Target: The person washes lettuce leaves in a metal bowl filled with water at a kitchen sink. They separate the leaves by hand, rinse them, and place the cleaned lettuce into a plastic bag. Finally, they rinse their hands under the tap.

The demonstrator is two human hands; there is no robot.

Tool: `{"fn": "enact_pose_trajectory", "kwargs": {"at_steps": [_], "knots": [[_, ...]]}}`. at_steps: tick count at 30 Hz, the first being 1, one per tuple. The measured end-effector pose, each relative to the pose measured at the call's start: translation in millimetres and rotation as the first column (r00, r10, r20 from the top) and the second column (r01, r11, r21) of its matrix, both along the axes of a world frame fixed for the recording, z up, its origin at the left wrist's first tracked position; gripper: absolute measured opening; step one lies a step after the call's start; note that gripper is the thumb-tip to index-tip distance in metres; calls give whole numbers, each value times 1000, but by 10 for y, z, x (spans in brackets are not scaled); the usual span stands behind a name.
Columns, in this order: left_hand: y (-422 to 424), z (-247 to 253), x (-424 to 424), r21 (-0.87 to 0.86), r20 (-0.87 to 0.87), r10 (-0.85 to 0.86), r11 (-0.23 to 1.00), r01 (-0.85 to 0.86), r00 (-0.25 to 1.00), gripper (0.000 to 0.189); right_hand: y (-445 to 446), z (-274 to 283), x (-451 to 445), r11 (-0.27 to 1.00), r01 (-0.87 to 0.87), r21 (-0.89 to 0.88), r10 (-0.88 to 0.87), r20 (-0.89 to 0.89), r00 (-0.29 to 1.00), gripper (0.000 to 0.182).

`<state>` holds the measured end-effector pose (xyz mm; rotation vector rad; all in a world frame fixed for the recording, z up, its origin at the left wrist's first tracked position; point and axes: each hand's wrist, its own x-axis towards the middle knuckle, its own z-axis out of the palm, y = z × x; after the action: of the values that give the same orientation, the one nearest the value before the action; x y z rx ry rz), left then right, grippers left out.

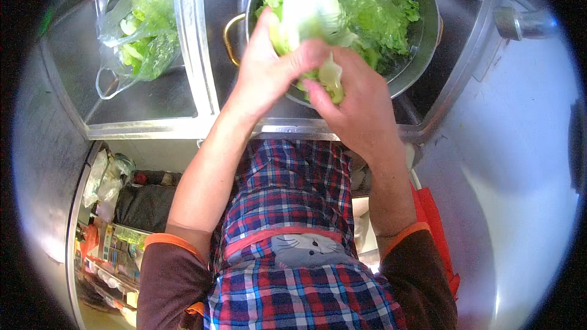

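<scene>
Above the near side of a round metal pot (415,80), my left hand (270,64) grips a head of leafy lettuce (312,7) with a pale stem end. My right hand (360,87) is closed around a smaller pale-green leaf piece (331,78), close beside my left thumb. Both hands are slightly blurred. Loose green lettuce leaves (380,13) lie in water inside the pot, whose brass-coloured handle (229,39) sticks out on the left. The lettuce and my hands hide part of the pot's near rim.
The pot stands in the right basin of a steel sink (275,128). Past the metal divider (195,46), a clear plastic bag (112,50) of greens lies in the left basin. A metal pipe fitting (523,23) juts from the right. Red cloth (433,224) hangs below the sink edge.
</scene>
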<state>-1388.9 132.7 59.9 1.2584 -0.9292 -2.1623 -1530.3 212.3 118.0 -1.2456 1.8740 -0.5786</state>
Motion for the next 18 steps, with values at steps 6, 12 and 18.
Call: {"fn": "enact_pose_trajectory", "kwargs": {"at_steps": [6, 12, 18], "knots": [[-115, -34, 183, 89, 38, 161, 983, -164, 986, 57, 65, 45, -52, 872, 489, 36, -469, 351, 810, 46], [52, 154, 75, -439, 291, -84, 873, 211, 953, 74, -54, -112, 91, 923, 384, 13, -305, 632, 712, 71], [-256, 145, 292, -269, 297, 188, 957, -107, 936, 49, -47, -443, -215, 761, 573, 304, -632, 547, 548, 90]]}}
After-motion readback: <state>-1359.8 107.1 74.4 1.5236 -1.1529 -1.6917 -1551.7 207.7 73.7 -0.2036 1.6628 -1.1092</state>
